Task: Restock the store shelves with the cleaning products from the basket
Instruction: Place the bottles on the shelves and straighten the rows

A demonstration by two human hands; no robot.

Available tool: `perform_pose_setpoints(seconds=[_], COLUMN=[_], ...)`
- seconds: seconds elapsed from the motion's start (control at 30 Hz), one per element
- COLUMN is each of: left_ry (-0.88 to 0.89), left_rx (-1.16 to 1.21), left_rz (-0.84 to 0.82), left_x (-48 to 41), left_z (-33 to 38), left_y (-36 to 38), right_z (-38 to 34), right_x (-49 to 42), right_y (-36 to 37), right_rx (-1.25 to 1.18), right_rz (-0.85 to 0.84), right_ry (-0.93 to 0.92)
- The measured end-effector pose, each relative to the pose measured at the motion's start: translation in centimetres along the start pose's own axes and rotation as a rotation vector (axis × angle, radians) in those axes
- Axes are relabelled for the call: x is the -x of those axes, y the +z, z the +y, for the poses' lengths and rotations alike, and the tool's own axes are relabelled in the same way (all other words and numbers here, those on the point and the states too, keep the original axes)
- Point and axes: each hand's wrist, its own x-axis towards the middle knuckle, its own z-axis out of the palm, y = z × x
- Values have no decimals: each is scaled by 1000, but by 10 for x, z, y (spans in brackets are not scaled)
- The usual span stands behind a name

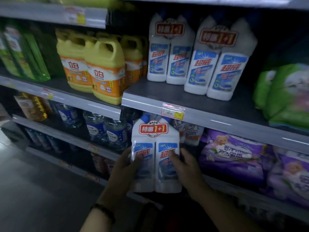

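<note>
Dim shelves; left hand, right hand grip "1+1" twin-pack, perhaps 超威.

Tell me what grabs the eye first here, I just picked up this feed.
First is the white twin pack of cleaner with its red 1+1 label, held upright low in the centre by the left hand and right hand. Two matching packs stand on the grey shelf right above it, with bright yellow jugs to their left.
</note>
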Motion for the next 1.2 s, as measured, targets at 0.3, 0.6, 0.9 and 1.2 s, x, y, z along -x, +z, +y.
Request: perform_pose_setpoints(seconds=[0.3, 0.6, 0.9, 1.2], left_ry=[-44, -10, 166, 236], left_rx=[27, 65, -144, -150], left_rz=[70, 56, -159, -142], left_x=[82, 102, 94, 81], left_z=[45, 95, 167, 200], left_y=[30, 60, 97, 117], right_z=[-36, -91, -155, -187], right_x=[88, 116, 101, 99], right_y=[-21, -53, -81, -92], right_rx=[-34, -68, -43, -94], right_rz=[52, 46, 103, 61], right_ry=[57, 13, -232, -240])
